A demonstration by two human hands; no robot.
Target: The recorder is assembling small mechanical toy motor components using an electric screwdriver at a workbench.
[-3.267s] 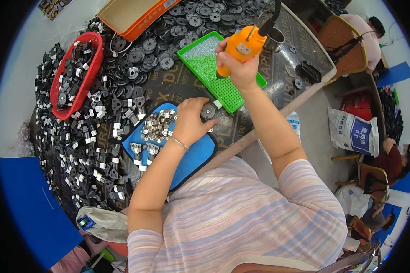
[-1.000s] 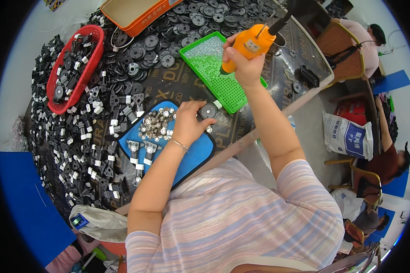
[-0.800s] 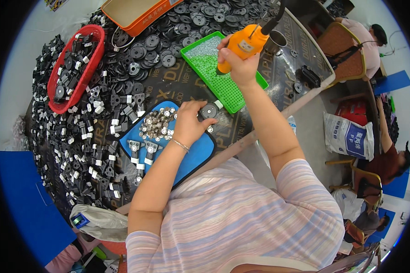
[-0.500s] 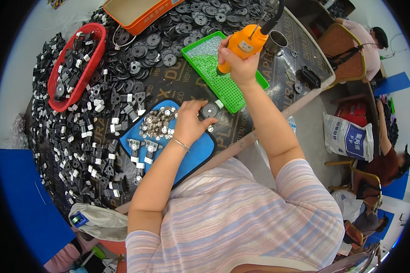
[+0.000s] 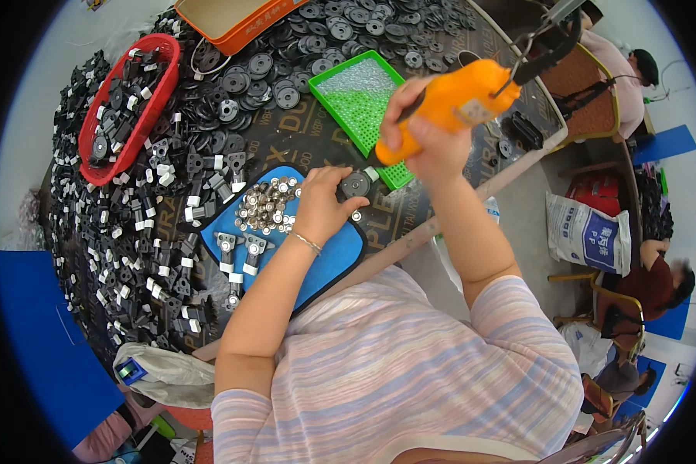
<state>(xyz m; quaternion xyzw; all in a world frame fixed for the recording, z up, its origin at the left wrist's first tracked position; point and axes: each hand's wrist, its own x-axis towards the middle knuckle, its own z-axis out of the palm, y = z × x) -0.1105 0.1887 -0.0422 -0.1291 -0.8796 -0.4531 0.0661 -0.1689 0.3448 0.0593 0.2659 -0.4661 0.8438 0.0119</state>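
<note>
My left hand (image 5: 322, 203) rests at the blue mat's far edge, its thumb and fingers closed round a black caster-like wheel part (image 5: 356, 185) with a pale tab. My right hand (image 5: 433, 139) grips an orange electric screwdriver (image 5: 464, 97), tilted with its nose toward the left hand; the bit's tip is hard to make out. Under the screwdriver lies a green perforated tray (image 5: 356, 131) with small shiny screws at its far end. Beside my left hand, a heap of small silver metal caps (image 5: 267, 205) sits on the blue mat (image 5: 329, 267). Several black brackets (image 5: 253, 254) lie there too.
A red basket (image 5: 170, 73) of black parts stands at the far left amid loose brackets. Black discs (image 5: 286, 93) cover the table's far side, beside an orange box (image 5: 240, 35). The screwdriver hangs from a black cable (image 5: 545, 62). Other people sit at the right.
My right hand has drawn the screwdriver back from over the green tray, rightward and nearer to me, and tilted it. My left hand has stayed nearly still; the wheel part has turned slightly.
</note>
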